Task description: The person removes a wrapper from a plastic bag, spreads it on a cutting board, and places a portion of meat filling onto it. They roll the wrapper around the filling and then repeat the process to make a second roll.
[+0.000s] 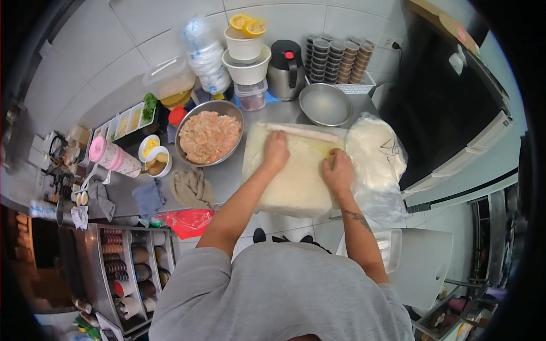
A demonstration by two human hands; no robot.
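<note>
A stack of thin, pale wrapper sheets (296,184) lies at the counter's front edge, overhanging it a little. Across its far end runs a long pale roll (304,133). My left hand (277,150) rests on the sheets just below the roll's left part, its fingers curled and pressed down at the sheet. At the right edge, my right hand (339,171) has thumb and fingers bent together on the top sheet, beside a yellowish patch. The fingertips of both hands are partly hidden. Left of the stack stands a steel bowl (240,138) of pinkish minced filling (209,136).
An empty-looking steel bowl (326,104) sits behind the sheets. To the right lies a plastic-wrapped pale stack (372,153). Cloths (191,188), small white bowls (161,161) and a pink tumbler (114,156) occupy the left. A steel jug (286,71) and stacked lidded cups (344,59) line the wall.
</note>
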